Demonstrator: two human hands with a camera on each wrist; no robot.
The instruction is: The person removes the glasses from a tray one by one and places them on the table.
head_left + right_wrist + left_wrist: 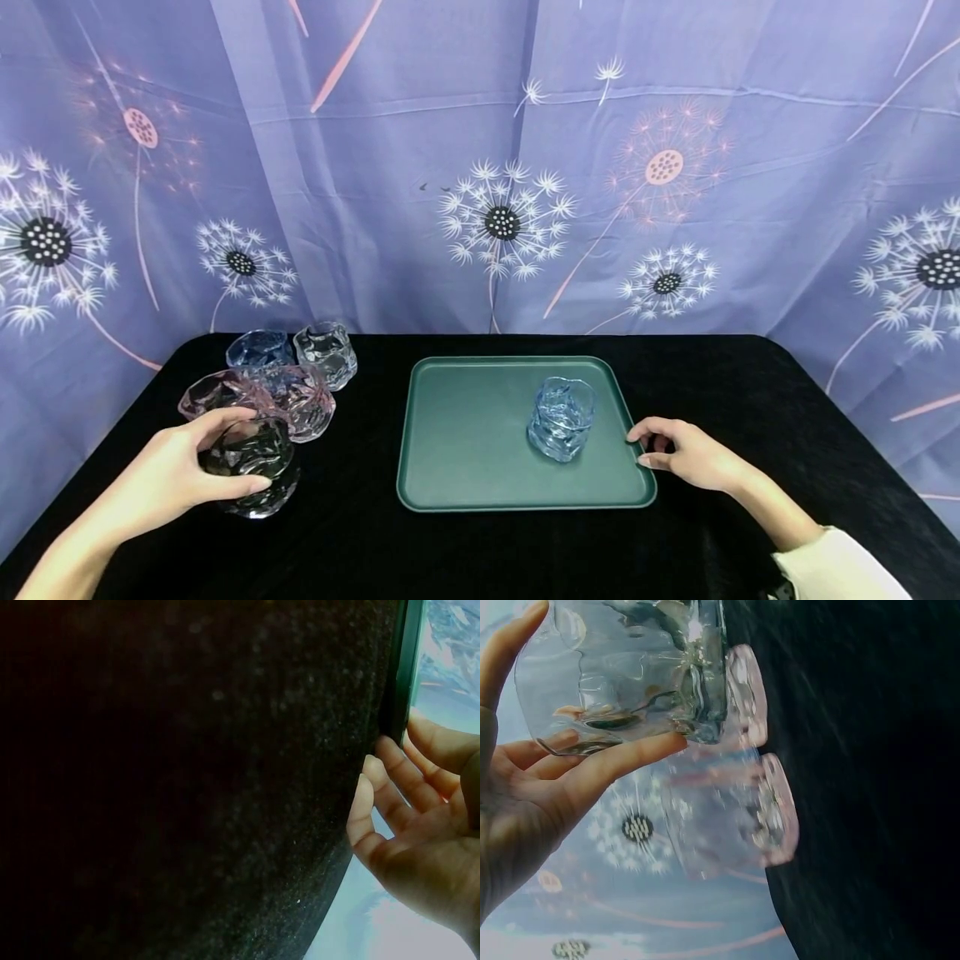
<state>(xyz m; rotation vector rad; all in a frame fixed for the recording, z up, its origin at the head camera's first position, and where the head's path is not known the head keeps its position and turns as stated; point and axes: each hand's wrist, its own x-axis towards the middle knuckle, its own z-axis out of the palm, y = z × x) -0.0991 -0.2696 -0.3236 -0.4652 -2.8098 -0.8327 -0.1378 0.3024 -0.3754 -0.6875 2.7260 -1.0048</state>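
Note:
On the left, my left hand (176, 471) grips a smoky grey glass tumbler (258, 462) between thumb and fingers. The left wrist view shows this tumbler (622, 675) with the fingers around its wall. Whether its base touches the table, I cannot tell. My right hand (686, 454) pinches the right rim of a green tray (461, 442); in the right wrist view thumb and fingertips meet at that edge. A light blue tumbler (562, 421) stands upright on the tray, right of its middle.
Just behind the grey tumbler stand two pink tumblers, a left one (213, 392) and a right one (309, 408). Farther back are a blue tumbler (258, 348) and a clear tumbler (327, 354). A black cloth (480, 554) covers the table, and a purple dandelion curtain (390, 208) hangs behind.

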